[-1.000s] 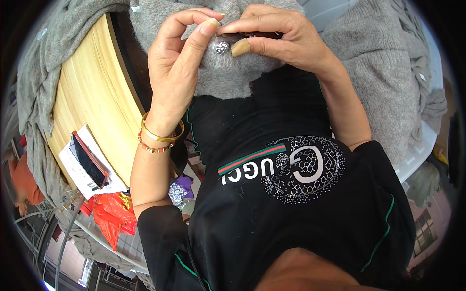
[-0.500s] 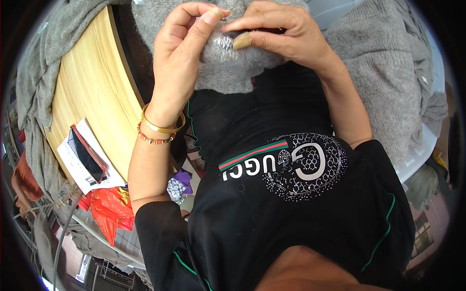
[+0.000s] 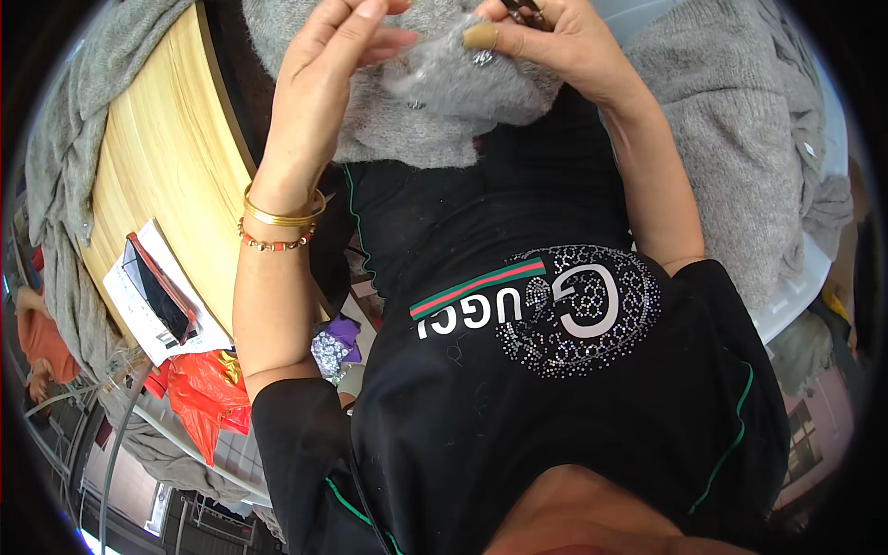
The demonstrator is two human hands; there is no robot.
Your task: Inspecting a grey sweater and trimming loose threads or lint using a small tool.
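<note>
Up top, you've lifted the grey knit (image 3: 444, 92) closer since a second ago.
Left hand (image 3: 324, 74) pinches it; right hand (image 3: 564, 46) grips a small dark tool (image 3: 525, 11).

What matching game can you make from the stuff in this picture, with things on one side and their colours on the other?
Things:
1. knitted cloth
2. table
3. plastic bag
4. shirt

Colours:
A. black
B. red
C. grey
D. pale yellow wood

Pairs: 1-C, 2-D, 3-B, 4-A. The left hand and right hand both pinch the knitted cloth.
</note>
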